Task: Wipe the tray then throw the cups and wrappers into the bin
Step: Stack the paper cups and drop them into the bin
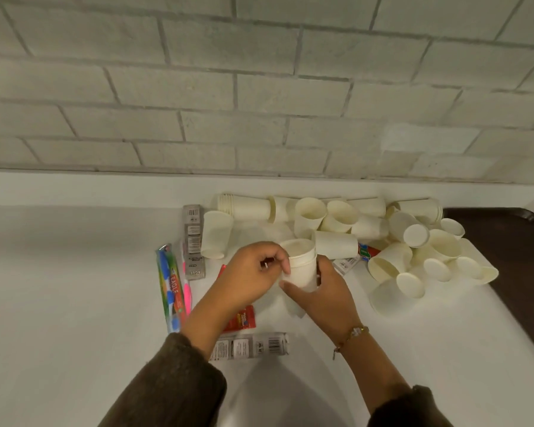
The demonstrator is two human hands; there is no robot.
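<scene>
"EAGLE" on toothbrush pkg (pixel 172 286)

left hand (pixel 253 272) pinching upper side of cup (pixel 302 268), fingers curling, knuckles facing up | right hand (pixel 324 295) gripping same cup lower down, thumb lying across its front | both forearms reaching forward, converging at centre

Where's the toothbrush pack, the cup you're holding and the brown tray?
toothbrush pack (pixel 173 285): head view, on its printed front.
held cup (pixel 302 269): head view, on its side wall.
brown tray (pixel 517 246): head view, on its bare surface.
</scene>
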